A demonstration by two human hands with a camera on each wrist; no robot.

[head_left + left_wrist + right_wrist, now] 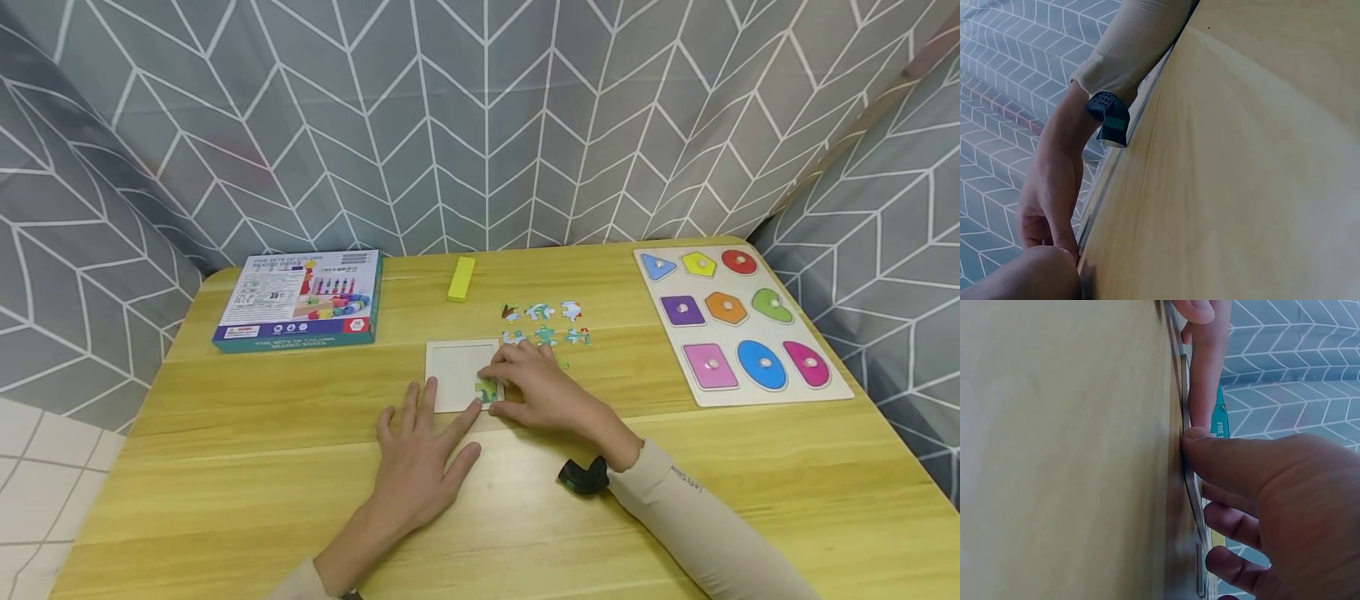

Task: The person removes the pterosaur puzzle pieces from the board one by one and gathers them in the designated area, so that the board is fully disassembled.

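Note:
A square white puzzle tray (452,367) lies flat at the table's middle. In its lower right corner is a green jigsaw piece (486,390). My right hand (543,387) has thumb and index finger curled about this piece, the thumb at the tray's near edge. My left hand (420,462) lies spread, its fingertips at the tray's near edge and the index fingertip beside the piece. In the right wrist view, the right thumb (1229,456) meets the tip of a left finger (1205,381) at the tray's edge. Several loose jigsaw pieces (539,311) lie in rows beyond the right hand, which partly covers some.
A teal-edged bead-set box (300,300) lies at the back left. Behind the tray is a yellow block (461,279). On the right rests a knobbed shape board (671,350). A patterned grey curtain (465,125) hangs along the table's back edge.

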